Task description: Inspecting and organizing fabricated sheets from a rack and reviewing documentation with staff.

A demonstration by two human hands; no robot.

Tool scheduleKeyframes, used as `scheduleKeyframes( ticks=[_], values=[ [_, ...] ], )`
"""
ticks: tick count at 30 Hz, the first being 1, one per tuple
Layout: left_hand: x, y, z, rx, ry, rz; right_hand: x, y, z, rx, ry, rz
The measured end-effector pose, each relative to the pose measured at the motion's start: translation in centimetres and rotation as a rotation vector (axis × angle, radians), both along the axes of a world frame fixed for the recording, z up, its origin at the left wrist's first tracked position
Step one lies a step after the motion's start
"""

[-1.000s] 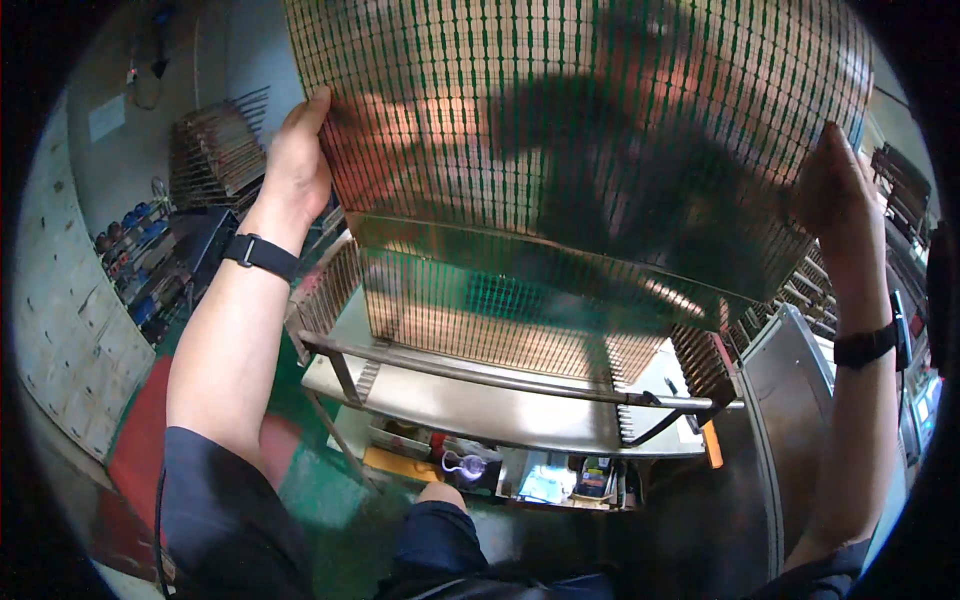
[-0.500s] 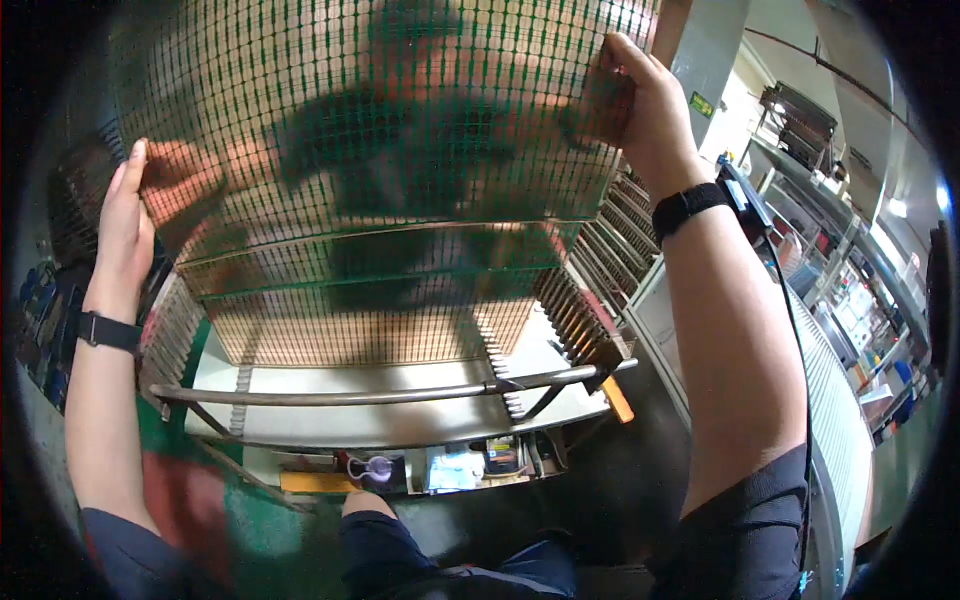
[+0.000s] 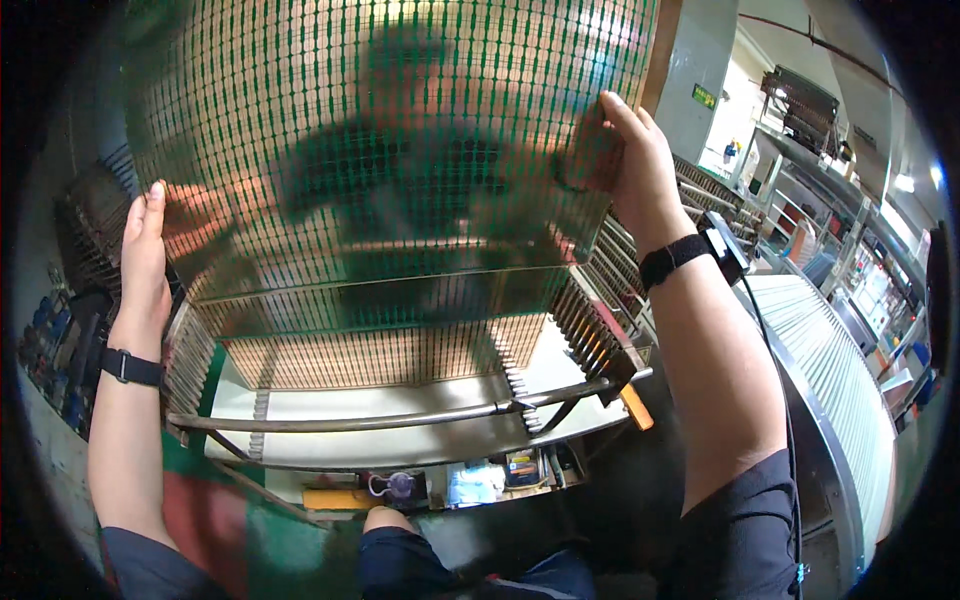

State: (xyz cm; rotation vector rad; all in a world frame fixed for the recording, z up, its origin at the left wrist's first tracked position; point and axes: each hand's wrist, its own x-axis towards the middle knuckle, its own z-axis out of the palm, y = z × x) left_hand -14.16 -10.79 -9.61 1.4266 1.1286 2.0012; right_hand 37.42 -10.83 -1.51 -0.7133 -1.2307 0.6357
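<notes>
Holding up a large coppery panel (image 3: pixel 400 240) with a green grid by its two side edges: left hand (image 3: pixel 145 255) at the left edge, right hand (image 3: pixel 645 170) at the right edge and somewhat higher. Both hands half-curled around the edges, set far apart, with nothing else in them; impossible to tell how the fingers behind lie.

Panel squarely between the hands, spanning crosswise from one to the other, shiny face toward the body. Top cut off above the hands, so no telling whether the long axis runs up or across. Lower edge below both hands, right end slightly higher than left, above a metal rack (image 3: pixel 340 423); contact with the rack impossible to make out. Neither hand nearer to the panel; left hand nearer to the left slotted comb (image 3: pixel 190 360) than right hand to the right slotted comb (image 3: pixel 590 330).

Below and between the hands, beyond the front bar, a gridded surface (image 3: pixel 400 365) above a white board (image 3: pixel 370 440), possibly another panel or a reflection. Right of the right forearm, a pale ridged surface (image 3: pixel 825 370).
</notes>
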Motion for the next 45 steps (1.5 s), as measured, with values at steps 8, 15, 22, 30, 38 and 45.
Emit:
scheduleKeyframes(
  ticks=[8,15,22,30,38,45],
  values=[
    [2.2,-0.9,0.4,0.121,0.028,0.141,0.9,0.6,-3.5,0.035,0.059,0.083],
    [1.3,-2.0,-0.4,-0.017,-0.012,-0.099,0.7,1.2,-5.1,-0.062,0.067,0.052],
    [2.8,-1.8,-0.7,0.142,-0.045,-0.121,1.0,0.2,-5.0,-0.060,0.123,0.117],
    [0.7,-1.8,-0.6,0.121,-0.135,-0.087,4.3,0.3,-3.4,0.047,-0.290,0.008],
    [-0.5,-1.5,-1.1,0.159,-0.108,-0.026,0.7,0.5,7.0,0.688,-0.953,-0.863],
    [1.4,-2.3,-0.8,0.087,-0.060,0.004,-5.0,1.5,12.2,0.937,-1.147,-1.211]
  ],
)
